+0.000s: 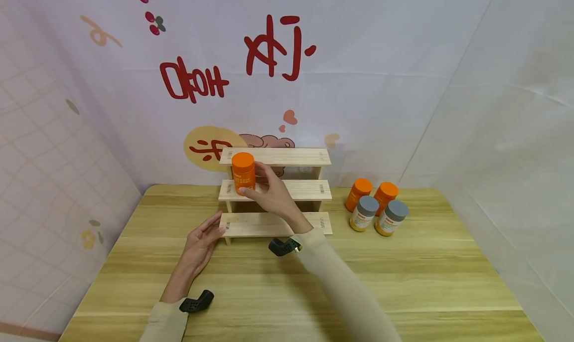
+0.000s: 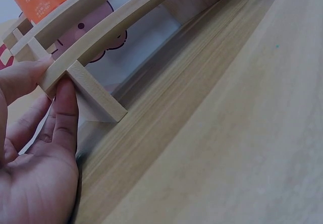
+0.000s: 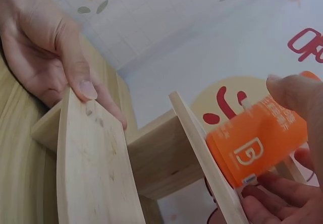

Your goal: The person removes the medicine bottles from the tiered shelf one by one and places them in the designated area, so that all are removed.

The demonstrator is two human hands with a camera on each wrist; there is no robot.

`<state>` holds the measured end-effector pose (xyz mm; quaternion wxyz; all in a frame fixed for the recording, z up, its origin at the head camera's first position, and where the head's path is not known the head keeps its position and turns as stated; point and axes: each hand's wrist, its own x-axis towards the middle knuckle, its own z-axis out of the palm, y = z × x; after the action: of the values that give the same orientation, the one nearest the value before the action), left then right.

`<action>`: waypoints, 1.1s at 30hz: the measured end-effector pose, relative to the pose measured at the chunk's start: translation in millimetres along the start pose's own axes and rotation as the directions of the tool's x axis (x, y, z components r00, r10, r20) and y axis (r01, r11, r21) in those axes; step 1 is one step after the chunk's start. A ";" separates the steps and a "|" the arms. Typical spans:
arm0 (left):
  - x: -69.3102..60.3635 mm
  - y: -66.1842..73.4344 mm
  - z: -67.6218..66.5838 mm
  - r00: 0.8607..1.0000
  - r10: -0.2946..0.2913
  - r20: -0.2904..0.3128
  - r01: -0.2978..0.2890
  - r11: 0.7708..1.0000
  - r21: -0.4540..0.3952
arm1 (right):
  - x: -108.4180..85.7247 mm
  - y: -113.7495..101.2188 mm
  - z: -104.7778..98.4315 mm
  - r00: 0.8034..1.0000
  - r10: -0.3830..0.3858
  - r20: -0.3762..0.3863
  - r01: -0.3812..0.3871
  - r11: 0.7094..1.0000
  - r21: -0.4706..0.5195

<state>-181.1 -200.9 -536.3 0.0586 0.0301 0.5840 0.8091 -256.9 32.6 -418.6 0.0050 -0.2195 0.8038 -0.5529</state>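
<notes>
A three-tier wooden step shelf (image 1: pixel 273 224) stands near the back wall. My right hand (image 1: pixel 274 195) grips an orange jar (image 1: pixel 243 168) upright at the left end of the middle tier, thumb in front and fingers round the far side. In the right wrist view the base of the jar (image 3: pixel 257 141) meets the board of that tier or sits very close to it. My left hand (image 1: pixel 199 243) holds the left end of the lowest tier. The left wrist view shows its thumb on top of the board (image 2: pixel 96 40) and its fingers beneath.
Right of the shelf, two orange jars (image 1: pixel 358 195) stand behind two grey-lidded jars (image 1: pixel 364 215) on the wooden table (image 1: pixel 251 292). A printed cloth (image 1: pixel 376 107) hangs behind and along both sides.
</notes>
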 end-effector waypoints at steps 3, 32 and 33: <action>-0.6 0.3 -0.2 1.000 0.002 0.006 -0.002 1.000 -0.001 | 3.7 -1.5 5.7 1.000 0.005 -0.012 -0.005 1.000 -0.004; -1.2 1.5 -0.9 1.000 -0.008 -0.008 0.008 1.000 0.003 | -12.0 -7.4 4.9 0.998 -0.007 -0.060 0.008 1.000 0.016; -1.0 1.6 -0.9 1.000 -0.008 -0.008 0.008 1.000 0.002 | -14.0 -6.9 3.4 0.998 -0.002 -0.061 0.003 1.000 0.021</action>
<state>-180.3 -202.4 -535.1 0.0594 0.0245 0.5854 0.8082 -241.0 32.5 -417.0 -0.0180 -0.2034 0.7975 -0.5677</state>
